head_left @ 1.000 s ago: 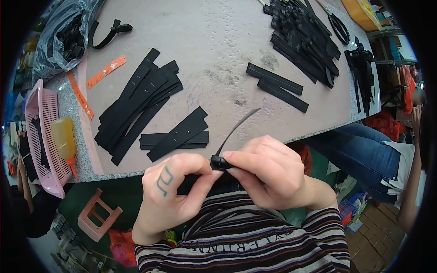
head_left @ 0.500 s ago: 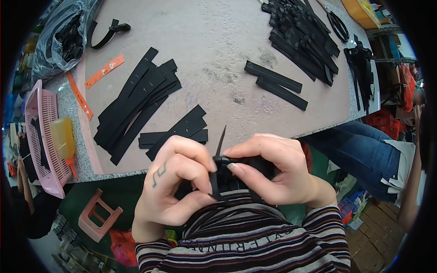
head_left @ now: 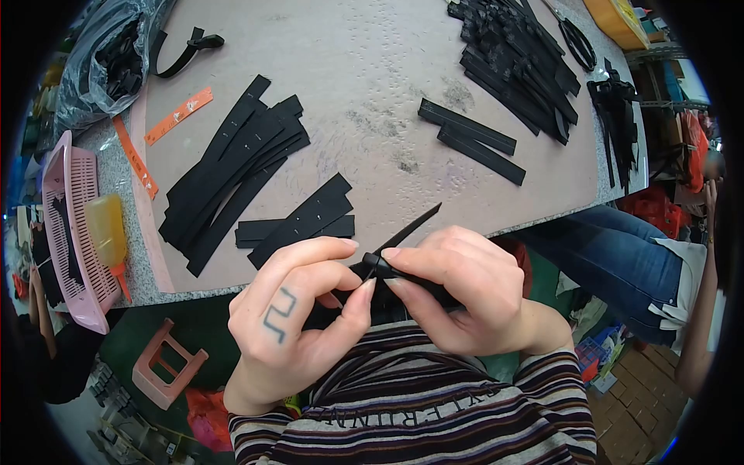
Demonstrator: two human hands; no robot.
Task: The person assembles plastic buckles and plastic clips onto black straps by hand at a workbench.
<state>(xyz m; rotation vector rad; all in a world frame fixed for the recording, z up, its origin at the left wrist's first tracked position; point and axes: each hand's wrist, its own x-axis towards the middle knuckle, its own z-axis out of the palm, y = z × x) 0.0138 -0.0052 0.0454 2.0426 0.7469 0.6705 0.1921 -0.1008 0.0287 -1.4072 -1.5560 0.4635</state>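
Note:
Close to the table's front edge, a narrow black strap (head_left: 412, 224) passes through a small black piece, perhaps a buckle or loop (head_left: 377, 266). My left hand (head_left: 291, 310) pinches the strap at the left of this piece between thumb and fingers. From the other side my right hand (head_left: 473, 287) grips the piece between thumb and index finger. The strap's free end points up and right. Its lower part is hidden by my hands. Just beyond my left hand lie several flat black strips (head_left: 310, 221).
A pile of black strips (head_left: 232, 167) lies at left, and a larger heap (head_left: 519, 66) at back right near scissors (head_left: 577, 45). At left are a plastic bag (head_left: 85, 85), a pink basket (head_left: 87, 267) and a glue bottle (head_left: 106, 232). Another person in jeans (head_left: 604, 267) stands at right.
The strap's free end has swung from nearly upright to leaning right. My left fingers have shifted from a low curled hold to a pinch close beside the small black piece.

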